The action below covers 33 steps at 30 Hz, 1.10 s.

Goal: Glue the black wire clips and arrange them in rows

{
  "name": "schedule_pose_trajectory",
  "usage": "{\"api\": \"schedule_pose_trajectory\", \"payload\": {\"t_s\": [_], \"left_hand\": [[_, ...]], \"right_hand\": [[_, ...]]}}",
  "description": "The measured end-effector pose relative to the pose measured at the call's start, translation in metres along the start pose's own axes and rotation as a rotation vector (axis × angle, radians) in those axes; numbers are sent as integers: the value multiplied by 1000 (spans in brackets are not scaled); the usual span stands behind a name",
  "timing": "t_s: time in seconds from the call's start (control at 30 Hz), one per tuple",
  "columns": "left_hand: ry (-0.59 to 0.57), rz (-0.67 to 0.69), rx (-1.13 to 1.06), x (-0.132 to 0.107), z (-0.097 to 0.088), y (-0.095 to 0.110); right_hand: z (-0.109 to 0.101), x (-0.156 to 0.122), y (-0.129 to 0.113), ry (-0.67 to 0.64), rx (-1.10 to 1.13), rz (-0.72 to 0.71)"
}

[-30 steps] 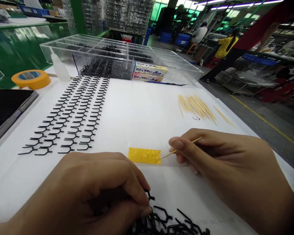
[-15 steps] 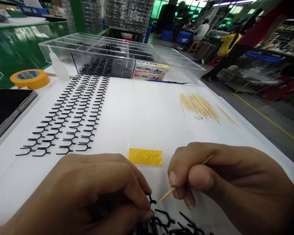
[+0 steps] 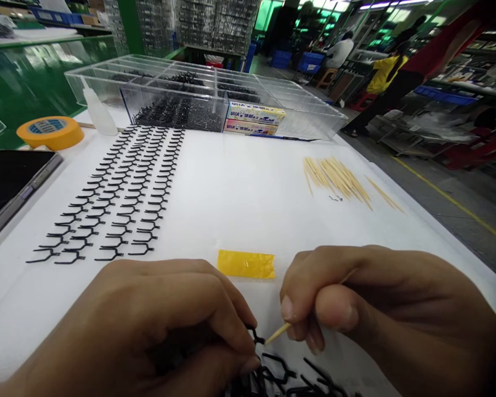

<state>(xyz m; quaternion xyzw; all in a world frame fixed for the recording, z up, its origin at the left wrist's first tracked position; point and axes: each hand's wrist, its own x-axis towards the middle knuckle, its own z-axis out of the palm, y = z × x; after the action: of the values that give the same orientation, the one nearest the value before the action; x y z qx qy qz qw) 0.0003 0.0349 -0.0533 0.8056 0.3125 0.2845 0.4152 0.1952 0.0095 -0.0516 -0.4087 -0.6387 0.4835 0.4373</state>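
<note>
My left hand pinches a small black forked part between thumb and index finger; its stem end sticks out to the right. In my right hand a wooden toothpick is gripped, and its tip points left, at or touching the end of that part. Below the hands lies a pile of loose black forked parts, partly hidden by my left hand. A strip of yellow tape sticks to the white table just beyond my hands.
Rows of black forked parts lie at left. Farther left are a phone, an orange tape roll and a white squeeze bottle. Toothpicks lie at right. A clear divided box stands behind two small cartons.
My right hand has moved slightly left and down, bringing the toothpick tip to the end of the black part. My left hand has hardly moved.
</note>
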Motion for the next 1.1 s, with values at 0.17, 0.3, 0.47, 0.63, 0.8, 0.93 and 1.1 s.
{"api": "schedule_pose_trajectory", "payload": {"t_s": [0.17, 0.3, 0.47, 0.63, 0.8, 0.93, 1.1], "left_hand": [[18, 6, 8, 1, 1, 0], [25, 15, 22, 1, 1, 1], [45, 4, 3, -1, 3, 2], [154, -82, -71, -2, 1, 9], [246, -200, -227, 3, -1, 8], [188, -234, -321, 6, -2, 5], [231, -202, -193, 8, -13, 18]], "right_hand": [[0, -3, 1, -5, 4, -10], [0, -3, 1, 18, -15, -5], [1, 4, -6, 72, -42, 40], [-2, 5, -9, 157, 11, 110], [-9, 6, -7, 199, -14, 68], [-9, 10, -7, 217, -20, 43], [-10, 9, -5, 259, -8, 40]]}}
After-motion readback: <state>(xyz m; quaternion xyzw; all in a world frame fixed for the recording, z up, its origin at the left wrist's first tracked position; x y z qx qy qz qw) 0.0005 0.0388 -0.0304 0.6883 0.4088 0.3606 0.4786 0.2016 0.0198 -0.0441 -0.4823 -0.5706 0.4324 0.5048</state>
